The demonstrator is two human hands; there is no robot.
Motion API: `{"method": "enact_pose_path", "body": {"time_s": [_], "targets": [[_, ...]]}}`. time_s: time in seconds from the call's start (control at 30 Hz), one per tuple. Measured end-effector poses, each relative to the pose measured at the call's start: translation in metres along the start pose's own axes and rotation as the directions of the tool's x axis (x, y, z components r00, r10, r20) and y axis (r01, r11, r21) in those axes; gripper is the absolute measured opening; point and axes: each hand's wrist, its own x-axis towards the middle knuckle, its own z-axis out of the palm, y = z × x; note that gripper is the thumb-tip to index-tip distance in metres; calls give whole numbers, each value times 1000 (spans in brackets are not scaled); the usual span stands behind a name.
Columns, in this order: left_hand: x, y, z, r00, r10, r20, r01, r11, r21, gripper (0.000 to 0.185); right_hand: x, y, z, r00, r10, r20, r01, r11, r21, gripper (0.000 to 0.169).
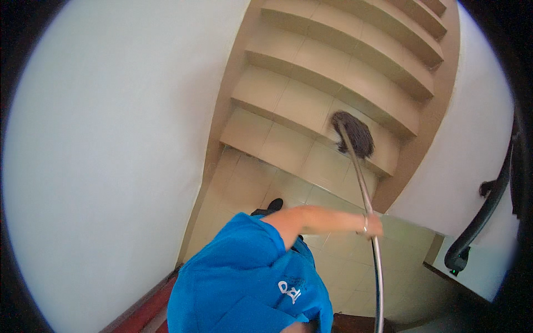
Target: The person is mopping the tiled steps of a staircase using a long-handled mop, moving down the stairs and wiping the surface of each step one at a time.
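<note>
My left hand [374, 226] is closed around the metal handle [365, 191] of a mop, with a light band on the wrist. The arm reaches across my front from a blue short sleeve. A dark string mop head [357, 134] rests on one of the nearer beige tiled steps [306, 98], toward their right side, its strands spread near the step's edge. Below my hand, the handle runs down out of the picture. My right hand is out of view; only a small patch of skin shows at the bottom edge.
A white wall [116, 137] bounds the stairs on the left, with a low white wall [433, 187] on the right. A dark handrail [483, 220] curves along the right side. My dark shoe [275, 205] stands on the tiled floor [250, 175] before the steps.
</note>
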Motion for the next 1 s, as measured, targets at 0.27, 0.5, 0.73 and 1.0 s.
{"method": "enact_pose_path", "body": {"time_s": [0.27, 0.5, 0.73, 1.0], "targets": [[-172, -102, -148, 556, -398, -730, 409, 895, -177, 16, 35, 133, 202, 363, 173, 916, -638, 762, 110, 31], [-236, 10, -180, 745, -536, -397, 448, 843, -296, 19, 98, 149, 284, 355, 432, 829, -567, 804, -177, 37], [-240, 0, -151, 833, -540, 124, 541, 744, -392, 34, 0, 172, 301, 236, 591, 771, -678, 669, -305, 34], [-158, 4, -146, 929, -262, 262, 357, 821, -446, 35, 81, 123, 225, 562, 601, 568, -483, 796, -365, 29]]}}
